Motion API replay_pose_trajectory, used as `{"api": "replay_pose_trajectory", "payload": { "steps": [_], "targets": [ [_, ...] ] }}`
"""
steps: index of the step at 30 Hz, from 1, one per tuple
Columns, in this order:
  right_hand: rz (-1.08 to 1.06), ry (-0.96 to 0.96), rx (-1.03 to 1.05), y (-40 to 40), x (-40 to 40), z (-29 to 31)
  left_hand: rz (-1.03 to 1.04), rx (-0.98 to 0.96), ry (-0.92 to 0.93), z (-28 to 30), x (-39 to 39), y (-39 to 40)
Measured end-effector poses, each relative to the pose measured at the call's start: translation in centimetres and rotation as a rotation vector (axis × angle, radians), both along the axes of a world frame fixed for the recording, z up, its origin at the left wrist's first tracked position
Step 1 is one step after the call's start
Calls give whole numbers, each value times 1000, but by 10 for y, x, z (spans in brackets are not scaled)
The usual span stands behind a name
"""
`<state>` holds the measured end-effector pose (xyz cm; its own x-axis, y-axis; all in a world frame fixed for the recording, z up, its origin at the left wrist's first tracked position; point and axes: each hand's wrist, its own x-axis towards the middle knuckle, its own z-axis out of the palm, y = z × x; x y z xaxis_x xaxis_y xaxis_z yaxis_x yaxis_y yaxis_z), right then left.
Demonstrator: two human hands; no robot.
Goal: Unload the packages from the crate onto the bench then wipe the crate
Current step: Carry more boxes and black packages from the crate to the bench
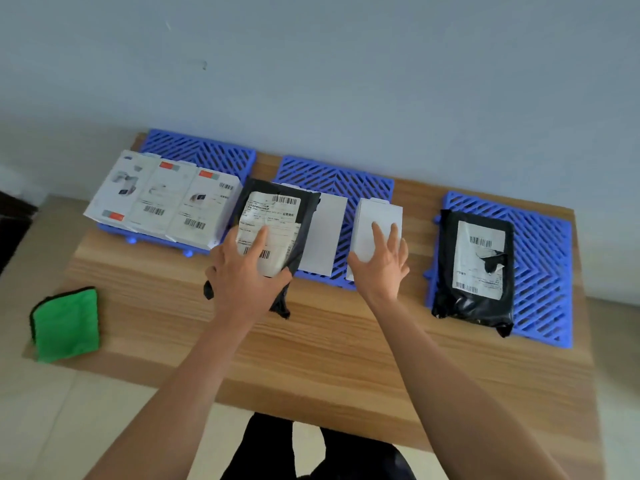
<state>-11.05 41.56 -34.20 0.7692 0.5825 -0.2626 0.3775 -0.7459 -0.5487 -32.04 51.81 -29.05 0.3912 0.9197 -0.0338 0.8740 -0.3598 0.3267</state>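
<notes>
The unloading step was in hand. The black poly mailer (277, 230), with its white shipping label facing up, lay across the left edge of the middle blue slatted crate (341, 181), its near end hanging over onto the wooden counter (311, 341). The left hand (242, 271) had this mailer in its grip, fingers laid over the label and the thumb curled under the near edge. Just right of that grip a flat white box (323, 233) lay on the same crate, partly under the mailer. Further right, the right hand (382, 261) rested with spread, nearly straight fingers on the small white box (375, 223); whether the thumb had hooked the box's near edge could not be told.

Left of the left grip, three white printed cartons (162, 195) sat side by side on the left blue crate (201, 154). Well right of the right grip, a second black mailer (476, 268) lay on the right blue crate (543, 258). The folded green cloth (65, 323) waited at the counter's near left corner, untouched.

By my judgement little was done: all three crates still carried packages. The next move called for drawing the mailer and small box toward the bare wood in front, closing the right fingers first.
</notes>
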Motion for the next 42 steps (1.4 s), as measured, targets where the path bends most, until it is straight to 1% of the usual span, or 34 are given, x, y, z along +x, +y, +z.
{"api": "replay_pose_trajectory", "payload": {
  "steps": [6, 14, 24, 29, 31, 33, 35, 36, 38, 42],
  "targets": [
    [-10, -4, -29, 17, -13, -14, -43, -31, -40, -10, 2, 21],
    [35, 2, -133, 28, -30, -19, -88, -63, -60, -20, 2, 25],
    [110, -9, -128, 20, -22, -12, -116, -84, -78, -17, 8, 21],
    [41, -26, 52, 11, -40, 12, -167, -61, -96, -15, 16, 14],
    [-14, 4, 162, 9, -48, 23, -198, -54, -94, -15, 20, 9],
    [-62, 100, 319, 8, -55, 36, -227, -59, -111, -13, 26, 4],
    [-133, 251, 452, 5, -62, 50, -253, -61, -118, -9, 34, -3],
    [-172, 316, 485, 2, -64, 57, -268, -56, -117, -6, 37, -7],
    [-221, 385, 509, -6, -69, 66, -294, -53, -119, -1, 43, -15],
    [-244, 423, 564, -28, -72, 80, -347, -91, -129, 11, 52, -32]
  ]
}}
